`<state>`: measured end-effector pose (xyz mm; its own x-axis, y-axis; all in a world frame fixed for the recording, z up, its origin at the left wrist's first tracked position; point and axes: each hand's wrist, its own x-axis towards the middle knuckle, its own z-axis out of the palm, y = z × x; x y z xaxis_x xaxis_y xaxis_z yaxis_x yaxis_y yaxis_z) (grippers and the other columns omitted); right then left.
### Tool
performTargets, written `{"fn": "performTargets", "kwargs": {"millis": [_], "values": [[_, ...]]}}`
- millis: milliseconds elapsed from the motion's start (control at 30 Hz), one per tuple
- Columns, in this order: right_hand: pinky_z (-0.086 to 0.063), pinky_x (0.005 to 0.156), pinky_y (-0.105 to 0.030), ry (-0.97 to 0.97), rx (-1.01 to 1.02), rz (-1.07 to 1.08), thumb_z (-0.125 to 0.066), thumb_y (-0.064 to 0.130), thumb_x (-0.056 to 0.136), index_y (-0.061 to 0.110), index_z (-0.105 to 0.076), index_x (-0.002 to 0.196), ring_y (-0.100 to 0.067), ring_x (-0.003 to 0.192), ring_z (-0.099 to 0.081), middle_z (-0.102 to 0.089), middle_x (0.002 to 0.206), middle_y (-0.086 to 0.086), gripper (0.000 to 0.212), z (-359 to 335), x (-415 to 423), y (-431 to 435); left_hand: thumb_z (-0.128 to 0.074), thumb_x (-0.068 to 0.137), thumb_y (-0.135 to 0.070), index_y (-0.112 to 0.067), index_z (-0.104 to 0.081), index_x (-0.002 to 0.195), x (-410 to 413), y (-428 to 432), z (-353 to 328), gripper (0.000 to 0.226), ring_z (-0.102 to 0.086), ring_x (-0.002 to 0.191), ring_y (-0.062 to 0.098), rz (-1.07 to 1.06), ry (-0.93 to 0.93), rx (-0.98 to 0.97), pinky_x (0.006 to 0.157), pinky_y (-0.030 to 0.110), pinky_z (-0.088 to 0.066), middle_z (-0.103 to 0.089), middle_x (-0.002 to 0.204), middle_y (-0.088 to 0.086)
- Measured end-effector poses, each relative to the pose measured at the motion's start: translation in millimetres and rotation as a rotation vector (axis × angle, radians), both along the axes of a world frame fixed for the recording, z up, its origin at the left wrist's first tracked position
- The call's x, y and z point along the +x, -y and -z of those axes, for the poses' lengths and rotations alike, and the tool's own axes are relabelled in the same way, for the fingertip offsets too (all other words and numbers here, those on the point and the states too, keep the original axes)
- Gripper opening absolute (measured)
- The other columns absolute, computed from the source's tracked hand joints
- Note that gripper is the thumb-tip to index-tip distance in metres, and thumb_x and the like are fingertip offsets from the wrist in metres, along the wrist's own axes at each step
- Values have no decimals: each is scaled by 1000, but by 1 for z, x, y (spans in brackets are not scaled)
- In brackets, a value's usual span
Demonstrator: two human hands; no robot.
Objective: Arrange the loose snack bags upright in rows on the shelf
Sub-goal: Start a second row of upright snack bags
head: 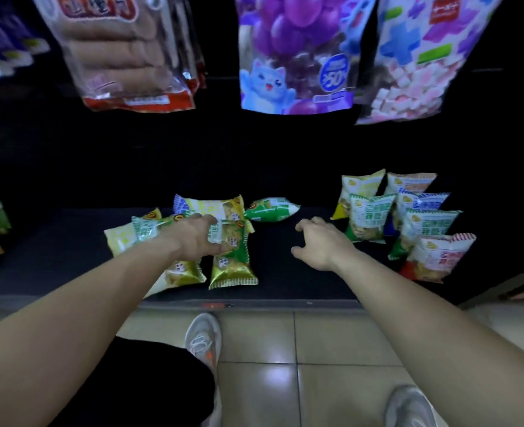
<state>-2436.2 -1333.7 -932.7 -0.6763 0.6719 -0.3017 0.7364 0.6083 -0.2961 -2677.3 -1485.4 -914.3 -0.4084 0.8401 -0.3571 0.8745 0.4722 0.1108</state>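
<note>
Loose snack bags (211, 208) lie flat in a jumbled heap on the left half of the black shelf (285, 272), overlapping one another at odd angles. One green and white bag (271, 208) lies on its side just beyond the heap. On the right side of the shelf the upright bags (367, 220) stand in two short rows running front to back, close together, with a red-trimmed one at the front. The left hand (197, 238) reaches into the heap, fingers curled over the top of a green and gold bag (233, 260) that rests on the shelf near the front edge. The right hand (319, 245) hovers between the heap and the rows, fingers spread and loosely bent, holding nothing. Larger packets hang above, among them a purple grape bag (294, 57). Below the shelf edge are pale floor tiles (285, 349) and a grey shoe (203, 337).
</note>
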Motion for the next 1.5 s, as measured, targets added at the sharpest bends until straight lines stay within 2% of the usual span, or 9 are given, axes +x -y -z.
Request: {"fn": "performTargets", "kwargs": {"millis": [367, 533, 633, 833, 1000, 1100, 1200, 1400, 1500], "values": [[-46, 96, -46, -94, -266, 67, -55, 54, 94, 14, -33, 148, -34, 125, -47, -42, 144, -14, 71, 92, -123, 23, -65, 86, -51, -26, -25, 150, -53, 18, 36, 80, -29, 140, 28, 0, 53, 14, 106, 41, -36, -27, 156, 9], [-36, 108, -48, -193, -85, -63, -65, 58, 86, 22, -15, 157, -32, 142, -25, -19, 161, -2, 93, 116, -165, 17, -68, 83, -49, -26, -30, 149, -81, 32, 48, 80, -34, 135, 29, -89, 85, 50, 104, 42, -38, -35, 150, 6], [-26, 116, -48, -133, -71, -210, -74, 62, 75, 25, -9, 158, -26, 148, -17, -12, 165, 2, 112, 119, -186, 3, -69, 82, -49, -28, -31, 147, -93, 40, 54, 78, -36, 134, 28, -137, 113, 68, 103, 42, -40, -35, 150, 5], [-28, 114, -46, -8, -2, -306, -77, 77, 53, 24, -23, 153, -30, 142, -26, -30, 154, -6, 126, 122, -206, -4, -70, 80, -52, -29, -34, 145, -102, 43, 57, 77, -43, 128, 26, -188, 167, 96, 99, 36, -41, -40, 144, 5], [-48, 94, -44, -18, -55, -237, -73, 84, 47, 26, -29, 147, -30, 123, -48, -37, 140, -4, 123, 116, -195, 1, -70, 81, -53, -29, -31, 147, -103, 39, 53, 80, -36, 135, 26, -187, 170, 85, 102, 38, -39, -38, 148, 6], [-50, 84, -39, -40, -76, -215, -71, 86, 44, 23, -30, 144, -24, 116, -56, -54, 135, -1, 125, 102, -176, -2, -71, 80, -53, -29, -29, 148, -100, 37, 47, 84, -34, 138, 26, -191, 172, 86, 105, 40, -38, -35, 151, 8], [-47, 75, -36, -103, -107, -180, -65, 91, 37, 27, -33, 139, -18, 109, -56, -57, 126, 5, 125, 74, -144, -6, -74, 75, -55, -27, -31, 148, -90, 30, 34, 89, -42, 131, 25, -194, 219, 165, 100, 36, -41, -42, 146, 5], [-38, 64, -21, -266, -99, -147, -71, 86, 42, 41, -33, 127, -4, 98, -51, -49, 109, 23, 104, 0, -61, -11, -75, 54, -71, -32, -35, 143, -30, -3, -8, 105, -49, 121, 10, -140, 583, 393, 87, 22, -40, -53, 129, -13], [-46, 71, -28, -305, -52, -110, -72, 84, 44, 41, -31, 129, -3, 100, -52, -49, 112, 23, 103, -31, -23, -8, -82, 54, -65, -33, -44, 136, 11, -26, -28, 96, -54, 113, 6, -79, 726, 441, 89, 24, -45, -59, 121, -13]]}}
